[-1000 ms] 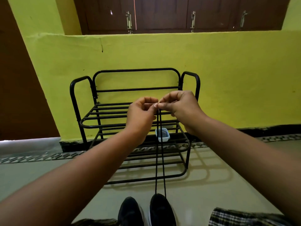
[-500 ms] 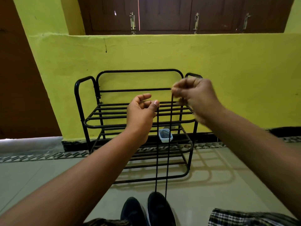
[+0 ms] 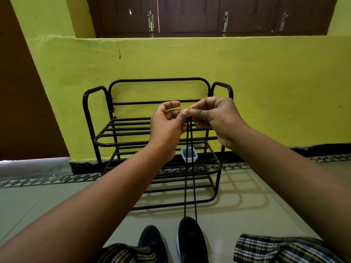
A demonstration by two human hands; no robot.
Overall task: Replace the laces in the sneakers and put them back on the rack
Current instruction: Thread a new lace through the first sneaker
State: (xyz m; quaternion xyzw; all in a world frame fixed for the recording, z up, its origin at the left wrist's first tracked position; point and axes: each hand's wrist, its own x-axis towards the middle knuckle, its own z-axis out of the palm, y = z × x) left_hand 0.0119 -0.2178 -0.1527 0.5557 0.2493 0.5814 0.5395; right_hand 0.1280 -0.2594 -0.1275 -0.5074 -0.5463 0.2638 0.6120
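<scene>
Laces (image 3: 190, 179) ran taut from the right-hand sneaker (image 3: 191, 238) below up to the pinch, where left hand (image 3: 167, 128) and right hand (image 3: 218, 120) each clamped an end together, probably evening their lengths.

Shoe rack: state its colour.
Black, seen in the head view: the shoe rack is bare black metal tubing.

I count two hands, the left hand (image 3: 167, 128) and the right hand (image 3: 216, 118), at 12 o'clock. Two black sneakers (image 3: 191, 242) at 6 o'clock, two lace strands (image 3: 190, 177), one rack (image 3: 155, 141), one small container (image 3: 189, 156).
</scene>
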